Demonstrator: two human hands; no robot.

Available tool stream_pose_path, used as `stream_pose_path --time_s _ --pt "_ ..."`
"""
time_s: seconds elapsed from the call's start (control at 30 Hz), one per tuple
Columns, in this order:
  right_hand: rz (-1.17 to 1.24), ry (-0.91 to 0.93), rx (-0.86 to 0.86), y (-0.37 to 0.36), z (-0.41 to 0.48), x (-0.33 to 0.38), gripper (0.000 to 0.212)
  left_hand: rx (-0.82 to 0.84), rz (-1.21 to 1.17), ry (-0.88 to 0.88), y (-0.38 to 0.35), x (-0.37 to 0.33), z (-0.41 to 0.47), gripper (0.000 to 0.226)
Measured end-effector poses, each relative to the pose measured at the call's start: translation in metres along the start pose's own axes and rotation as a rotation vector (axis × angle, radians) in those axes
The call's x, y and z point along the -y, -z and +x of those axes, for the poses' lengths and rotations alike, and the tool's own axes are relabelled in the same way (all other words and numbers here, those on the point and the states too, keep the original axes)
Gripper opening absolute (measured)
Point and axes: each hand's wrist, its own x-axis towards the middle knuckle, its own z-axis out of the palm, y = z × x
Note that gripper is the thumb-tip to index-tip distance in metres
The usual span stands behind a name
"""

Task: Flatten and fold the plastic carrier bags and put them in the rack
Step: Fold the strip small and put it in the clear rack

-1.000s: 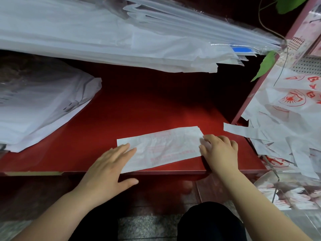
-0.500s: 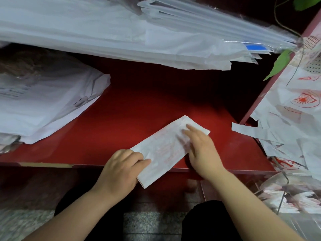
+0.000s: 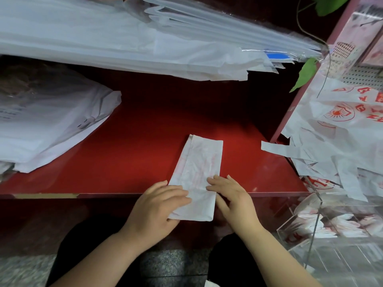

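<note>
Head view, reading from the left: a slumped stack of white bags [image 3: 51, 125] sits on the far-left part of the red counter [image 3: 134, 129], well apart from the work. Above it, a long pile of white and clear bags [image 3: 145, 42] overhangs the whole back of the counter, with a blue label [image 3: 277, 56] showing near its right tip.

The folded bag [image 3: 199, 160] lies in the middle as a narrow strip, white with faint red print, running away from me. Its near end sticks out past the counter's front edge. My left hand [image 3: 157, 210] pinches the near-left corner, fingers lying over the top and the thumb under the overhanging end. My right hand [image 3: 234, 201] has its fingers laid flat on the strip's right side, pressing it down; the thumb runs along the right edge, and I cannot tell whether it tucks beneath.

Further right, a green leaf [image 3: 304, 75] hangs by the red side wall. Beyond that a heap of loose printed bags [image 3: 342, 125] spills down — one handle strip reaches onto the counter beside the folded bag without touching it. Under the heap stands the clear rack [image 3: 310, 228], holding folded bags, just beside my right wrist.
</note>
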Motion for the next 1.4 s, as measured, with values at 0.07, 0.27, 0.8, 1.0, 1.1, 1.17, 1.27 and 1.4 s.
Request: stream_pose_path --time_s 0.07,0.27,0.8,1.0,1.1,1.17,1.27,1.4 --pt "-0.001 0.012 0.022 0.003 0.002 -0.001 0.027 0.055 -0.021 0.032 0.006 0.006 -0.002 0.036" --pt "-0.147 -0.002 0.130 0.008 0.023 0.002 0.037 0.059 0.054 0.002 0.008 0.001 0.015 0.037" --pt "0.183 -0.221 -0.056 0.009 0.012 0.005 0.026 -0.056 -0.372 0.462 0.005 0.003 0.031 0.040" --pt "0.145 -0.471 0.038 0.008 0.038 0.015 0.024 -0.201 -0.123 0.635 -0.005 0.007 0.044 0.037" --pt "0.076 -0.551 0.058 0.005 0.046 0.017 0.024 -0.169 -0.039 0.649 -0.005 0.007 0.049 0.026" --pt "0.020 -0.570 0.077 0.003 0.050 0.019 0.021 -0.156 -0.001 0.648 -0.005 0.007 0.052 0.018" --pt "-0.075 -0.581 0.088 0.000 0.052 0.023 0.018 -0.172 0.035 0.597 -0.009 0.008 0.052 0.012" --pt "-0.196 -0.573 0.062 -0.005 0.053 0.023 0.021 -0.162 0.177 0.488 -0.014 0.013 0.053 0.023"
